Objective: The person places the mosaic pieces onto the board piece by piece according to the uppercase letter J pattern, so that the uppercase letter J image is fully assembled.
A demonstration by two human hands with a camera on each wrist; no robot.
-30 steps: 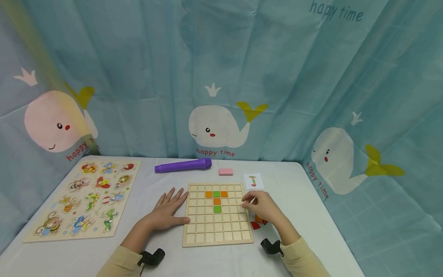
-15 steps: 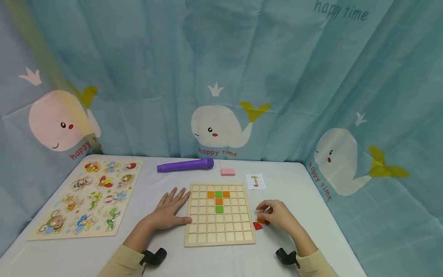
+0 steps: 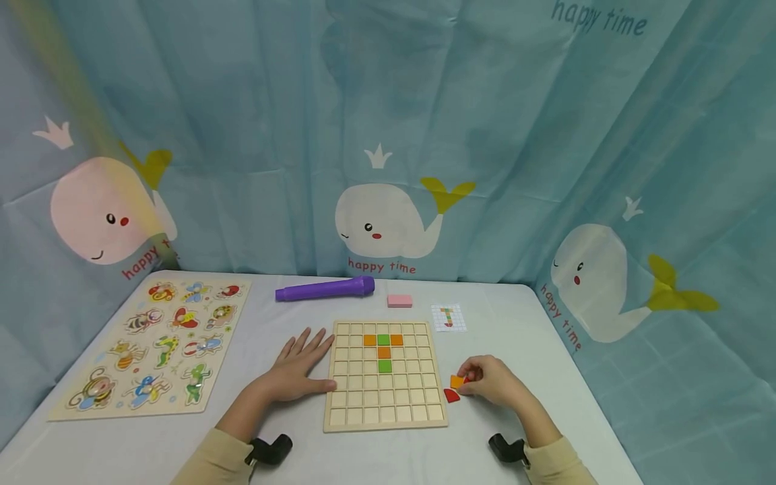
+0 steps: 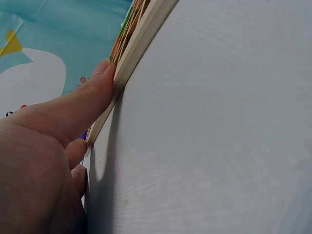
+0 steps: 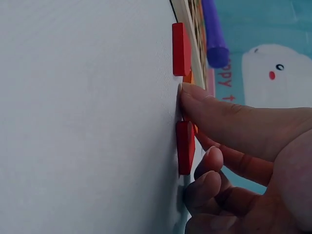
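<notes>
A wooden grid board lies on the table, with orange and green square tiles set in a T shape. My left hand lies spread at its left edge; in the left wrist view the thumb touches the board's rim. Right of the board, my right hand pinches an orange square tile between thumb and index finger. In the right wrist view the thumb partly hides that tile. Two red rounded pieces lie beside it: one red piece nearer the board, another red piece below the thumb.
A pattern card lies behind the board's right corner. Farther back are a pink block and a purple microphone-shaped stick. An insect puzzle board fills the table's left side. A whale-print curtain hangs behind.
My right hand has moved from the board's right edge, right and toward me, to the loose pieces, where it has taken hold of the orange tile. The left hand stays at the board.
</notes>
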